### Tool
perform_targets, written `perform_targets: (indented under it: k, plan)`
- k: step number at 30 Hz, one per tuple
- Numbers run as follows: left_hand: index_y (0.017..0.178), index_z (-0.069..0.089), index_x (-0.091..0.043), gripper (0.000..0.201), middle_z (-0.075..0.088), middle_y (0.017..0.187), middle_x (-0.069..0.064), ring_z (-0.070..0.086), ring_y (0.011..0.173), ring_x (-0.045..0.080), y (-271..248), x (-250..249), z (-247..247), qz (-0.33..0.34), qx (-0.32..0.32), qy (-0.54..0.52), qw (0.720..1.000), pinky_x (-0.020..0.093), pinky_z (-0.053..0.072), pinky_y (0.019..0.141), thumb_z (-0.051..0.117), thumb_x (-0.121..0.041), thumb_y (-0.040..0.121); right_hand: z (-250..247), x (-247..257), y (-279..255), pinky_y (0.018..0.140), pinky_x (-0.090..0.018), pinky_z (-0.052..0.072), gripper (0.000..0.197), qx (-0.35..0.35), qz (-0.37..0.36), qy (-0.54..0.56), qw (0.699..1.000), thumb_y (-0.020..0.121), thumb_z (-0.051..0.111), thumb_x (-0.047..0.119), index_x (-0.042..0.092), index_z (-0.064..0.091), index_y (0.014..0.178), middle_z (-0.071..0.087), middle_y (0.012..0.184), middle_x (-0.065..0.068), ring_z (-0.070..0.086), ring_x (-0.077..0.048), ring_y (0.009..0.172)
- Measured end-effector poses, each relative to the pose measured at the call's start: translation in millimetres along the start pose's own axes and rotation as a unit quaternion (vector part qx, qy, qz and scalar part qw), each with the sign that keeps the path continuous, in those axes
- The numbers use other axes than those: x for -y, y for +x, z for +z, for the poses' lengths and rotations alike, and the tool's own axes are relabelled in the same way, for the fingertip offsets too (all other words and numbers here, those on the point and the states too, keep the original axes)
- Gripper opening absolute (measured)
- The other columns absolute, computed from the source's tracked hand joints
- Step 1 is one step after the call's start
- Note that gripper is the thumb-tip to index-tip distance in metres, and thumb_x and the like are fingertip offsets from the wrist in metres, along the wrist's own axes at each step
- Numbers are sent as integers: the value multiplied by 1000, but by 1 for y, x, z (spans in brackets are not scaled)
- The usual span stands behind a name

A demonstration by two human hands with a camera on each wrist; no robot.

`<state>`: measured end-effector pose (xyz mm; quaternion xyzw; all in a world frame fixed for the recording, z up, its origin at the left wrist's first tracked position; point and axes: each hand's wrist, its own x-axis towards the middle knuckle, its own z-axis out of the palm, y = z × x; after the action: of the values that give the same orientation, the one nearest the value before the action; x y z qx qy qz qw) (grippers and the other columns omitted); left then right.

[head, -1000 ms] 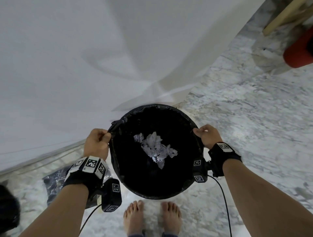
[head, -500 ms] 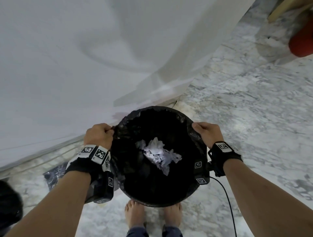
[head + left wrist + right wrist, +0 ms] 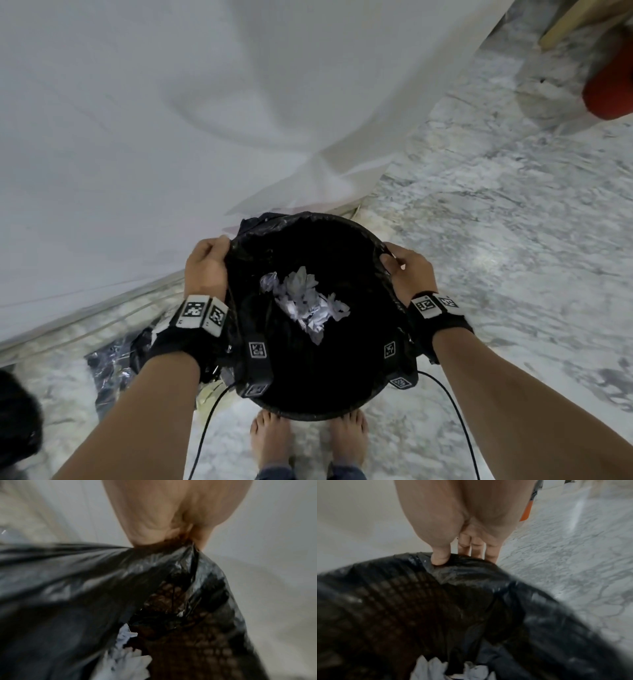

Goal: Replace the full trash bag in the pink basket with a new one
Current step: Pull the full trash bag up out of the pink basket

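A black trash bag hangs open in front of me, with crumpled white paper inside. My left hand grips the bag's left rim, which is bunched in the fist. On the right rim my right hand pinches the plastic, thumb on top and fingers behind. A lattice wall shows dimly through the film, also in the left wrist view. The basket's pink colour is hidden by the bag.
A white curtain hangs close behind the bag. Another dark plastic bag lies on the marble floor to my left. My bare feet stand just under the bag. A red object is far right.
Both hands have drawn the bag's rim slightly inward and upward. The rim at the far left is now more crumpled, and the mouth looks narrower.
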<state>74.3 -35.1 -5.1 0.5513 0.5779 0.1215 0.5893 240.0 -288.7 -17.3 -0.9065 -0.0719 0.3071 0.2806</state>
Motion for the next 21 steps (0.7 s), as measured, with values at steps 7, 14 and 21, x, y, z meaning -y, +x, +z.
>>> perform_targets:
  k: [7,14,21]
  plan:
    - [102,75,-13,18,61,91,8,59,87,27,-13,21,0,172,-5,361,917,26,39,74,67,-20,87,2,6,7,75,-38,47,30,-9,-10,-56,998,103,44,19,16,65,124,61,94,-17,61,-35,89]
    - [62,59,-19,27,55,62,4,53,65,20,-15,20,8,9,4,-96,995,29,42,65,57,3,77,10,11,8,78,-39,54,30,-4,-4,-84,996,102,44,22,17,65,123,68,103,-19,64,-35,93]
    - [88,63,-21,29,66,83,2,61,78,23,-9,32,3,-9,46,178,983,37,51,77,72,-42,70,19,27,15,60,-31,43,31,16,-29,-133,991,101,40,18,18,69,112,67,90,-17,60,-33,80]
